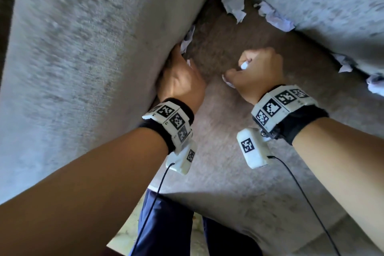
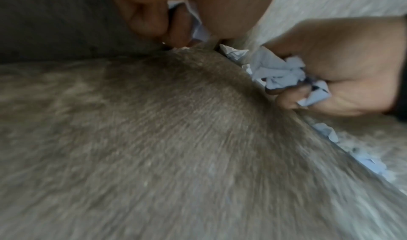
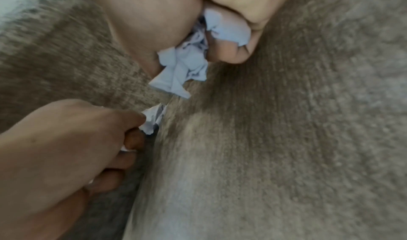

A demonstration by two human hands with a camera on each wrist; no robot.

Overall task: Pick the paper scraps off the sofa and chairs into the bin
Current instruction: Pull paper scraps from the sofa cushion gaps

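STEP: gathering, bin unseen | left hand (image 1: 182, 81) is pinching a crumpled white paper scrap (image 3: 154, 120) from the grey sofa (image 1: 228, 131) crevice, centre-left | right hand (image 1: 257, 75) is clenching a crumpled wad (image 3: 187, 66) | NEXT: likely the loose scraps (image 1: 234, 3), upper right.

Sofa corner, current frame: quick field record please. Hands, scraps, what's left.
left hand: at the crack between armrest and seat, pinching a scrap
right hand: fisted round a wad of scraps
loose scraps: two in the back corner, more along the right edge
seat cushion: grey-brown fabric
bin: not in view
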